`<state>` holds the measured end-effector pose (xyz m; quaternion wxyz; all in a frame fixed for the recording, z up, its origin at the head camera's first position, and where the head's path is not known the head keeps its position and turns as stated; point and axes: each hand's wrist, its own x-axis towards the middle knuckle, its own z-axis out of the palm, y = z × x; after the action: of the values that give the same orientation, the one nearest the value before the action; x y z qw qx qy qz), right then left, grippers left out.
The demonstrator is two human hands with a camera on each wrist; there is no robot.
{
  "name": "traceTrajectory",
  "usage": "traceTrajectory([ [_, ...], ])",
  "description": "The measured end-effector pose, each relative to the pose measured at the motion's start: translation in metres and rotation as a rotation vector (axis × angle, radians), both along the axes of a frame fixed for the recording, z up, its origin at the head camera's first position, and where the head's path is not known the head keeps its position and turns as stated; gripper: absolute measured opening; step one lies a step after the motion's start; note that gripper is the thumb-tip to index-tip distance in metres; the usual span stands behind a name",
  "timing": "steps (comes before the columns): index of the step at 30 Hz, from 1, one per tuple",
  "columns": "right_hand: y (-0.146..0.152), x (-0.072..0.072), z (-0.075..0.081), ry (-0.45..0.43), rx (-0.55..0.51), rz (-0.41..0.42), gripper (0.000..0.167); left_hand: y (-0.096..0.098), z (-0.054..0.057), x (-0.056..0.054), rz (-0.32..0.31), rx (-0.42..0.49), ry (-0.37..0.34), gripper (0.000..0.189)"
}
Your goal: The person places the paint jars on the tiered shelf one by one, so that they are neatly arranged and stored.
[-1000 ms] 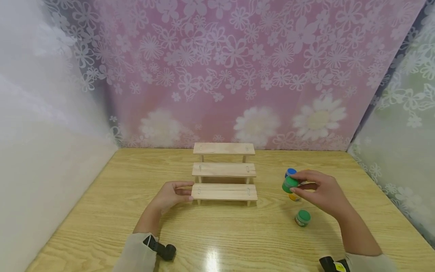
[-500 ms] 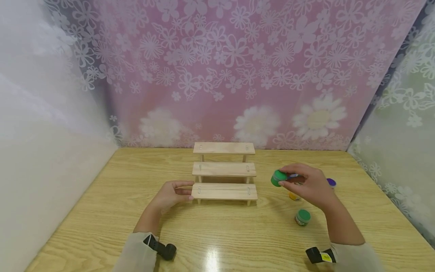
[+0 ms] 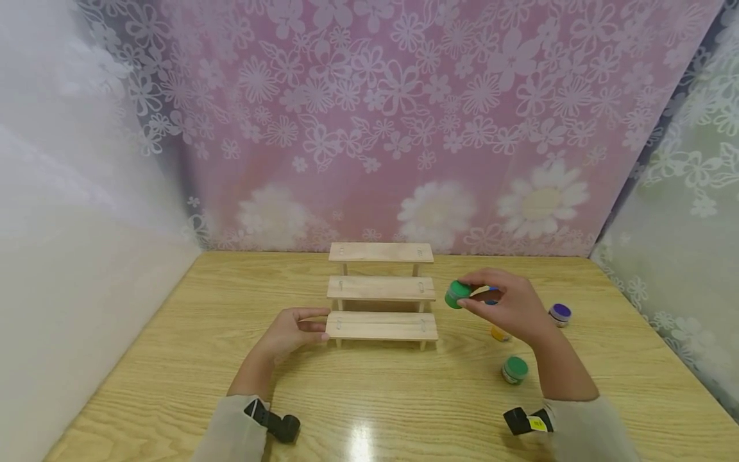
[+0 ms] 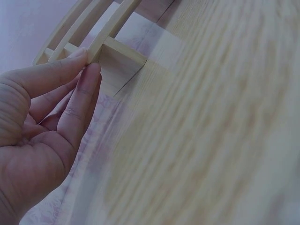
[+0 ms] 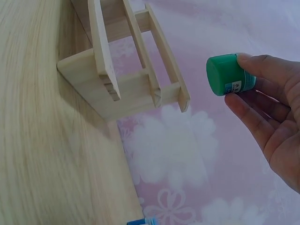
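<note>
One rack is running nine-to-three, left hand pinching its bottom shelf; at three o'clock, right hand is pinching one green jar of five visible, lid up.

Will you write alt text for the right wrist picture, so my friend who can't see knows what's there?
A right hand pinches a small green jar with a label, against a pink flowered backdrop. Left of the jar, a three-tier wooden shelf stands on a wooden table; something blue is cut off at the bottom edge.
</note>
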<state>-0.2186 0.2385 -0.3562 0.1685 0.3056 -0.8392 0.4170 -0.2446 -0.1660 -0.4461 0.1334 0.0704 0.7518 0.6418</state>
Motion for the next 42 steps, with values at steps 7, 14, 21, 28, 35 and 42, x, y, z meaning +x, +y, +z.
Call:
traceTrajectory([
  [7, -0.014, -0.008, 0.006, 0.01, -0.026, 0.046, 0.034, -0.001, 0.0, 0.0, -0.001, 0.003, -0.003, 0.054],
  [14, -0.026, -0.02, 0.013, -0.011, -0.004, 0.04, 0.032, -0.001, 0.0, -0.001, -0.012, 0.012, -0.001, 0.054],
  [21, -0.039, -0.029, 0.022, -0.016, 0.016, 0.029, 0.032, 0.001, 0.001, -0.001, -0.025, 0.025, 0.001, 0.055],
  [28, -0.058, -0.039, 0.03, -0.038, 0.021, 0.055, 0.033, 0.002, 0.002, 0.001, -0.021, 0.024, -0.008, 0.055],
  [35, -0.081, -0.052, 0.035, -0.035, 0.036, 0.061, 0.034, -0.001, -0.001, 0.0, -0.012, 0.019, -0.012, 0.054],
  [42, -0.101, -0.062, 0.039, -0.082, 0.042, 0.043, 0.033, 0.0, -0.001, 0.001, -0.008, 0.036, -0.021, 0.054],
])
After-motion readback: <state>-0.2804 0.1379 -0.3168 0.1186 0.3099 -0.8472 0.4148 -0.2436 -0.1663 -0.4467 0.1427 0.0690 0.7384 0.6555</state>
